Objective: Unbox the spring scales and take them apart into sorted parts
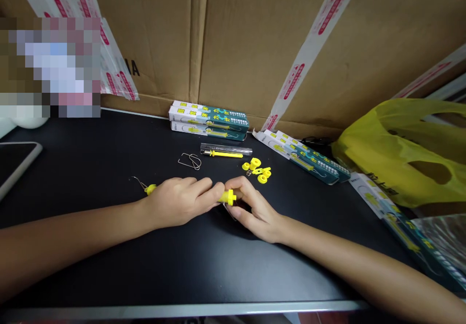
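My left hand [184, 198] is wrapped round a yellow tube [228, 197] that lies sideways, with a yellow cap at its right end. From its left end, past my wrist, sticks a metal hook [137, 183]. At the capped end, my right hand [255, 210] has its thumb and forefinger bent round a thin metal wire [229, 211], partly hidden by the fingers. Beyond my hands lie bent metal wires [191, 161], a clear tube [236, 149] beside a yellow rod [225, 154], and several small yellow parts [256, 163] with a small spring.
Printed boxes [209, 124] are stacked at the back of the black table [255, 275]. More boxes [302, 156] lie to the right, near a yellow plastic bag [393, 144]. A tablet-like device [16, 161] sits at the left edge. Large cardboard [240, 47] stands behind.
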{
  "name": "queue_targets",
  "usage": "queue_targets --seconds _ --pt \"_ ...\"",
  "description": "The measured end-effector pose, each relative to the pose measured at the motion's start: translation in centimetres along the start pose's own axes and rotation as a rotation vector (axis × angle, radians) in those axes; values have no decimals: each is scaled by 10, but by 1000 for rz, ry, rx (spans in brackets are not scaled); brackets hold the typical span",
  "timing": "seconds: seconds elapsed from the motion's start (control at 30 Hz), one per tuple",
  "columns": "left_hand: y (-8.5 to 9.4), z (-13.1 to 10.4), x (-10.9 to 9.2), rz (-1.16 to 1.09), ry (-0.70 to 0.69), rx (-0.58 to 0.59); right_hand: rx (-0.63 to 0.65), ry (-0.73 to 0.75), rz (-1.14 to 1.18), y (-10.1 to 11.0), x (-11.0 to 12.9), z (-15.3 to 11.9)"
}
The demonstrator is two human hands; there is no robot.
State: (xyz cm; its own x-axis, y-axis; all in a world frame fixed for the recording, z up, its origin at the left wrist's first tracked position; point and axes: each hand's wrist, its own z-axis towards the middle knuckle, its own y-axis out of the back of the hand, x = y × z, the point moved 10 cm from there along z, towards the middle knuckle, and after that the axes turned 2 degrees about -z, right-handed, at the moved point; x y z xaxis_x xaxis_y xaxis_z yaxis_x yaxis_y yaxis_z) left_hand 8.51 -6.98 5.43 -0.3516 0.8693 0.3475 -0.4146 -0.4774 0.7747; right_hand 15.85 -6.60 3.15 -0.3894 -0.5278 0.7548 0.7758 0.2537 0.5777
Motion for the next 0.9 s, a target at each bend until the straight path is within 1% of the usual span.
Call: queue_targets --seconds 0.1,0.17,0.27,0.33,0.43,0.57,0.9 --pt "-1 0 2 2 17 6 -13 -42 73 -3 -3 0" --pt "0 0 4 2 37 -5 -72 -51 55 -2 -6 -2" --pt "1 0 6 0 56 -21 -245 6 -90 11 -3 -8" --pt "1 0 7 -5 65 -14 -299 36 -207 16 2 -10" --pt "0 0 9 -8 82 -5 -271 68 -309 16 9 -8" --pt "-1 0 9 8 87 3 -267 163 -421 16 20 -8" --pt "-7 -3 7 59 74 61 -220 230 -515 9 21 -10"
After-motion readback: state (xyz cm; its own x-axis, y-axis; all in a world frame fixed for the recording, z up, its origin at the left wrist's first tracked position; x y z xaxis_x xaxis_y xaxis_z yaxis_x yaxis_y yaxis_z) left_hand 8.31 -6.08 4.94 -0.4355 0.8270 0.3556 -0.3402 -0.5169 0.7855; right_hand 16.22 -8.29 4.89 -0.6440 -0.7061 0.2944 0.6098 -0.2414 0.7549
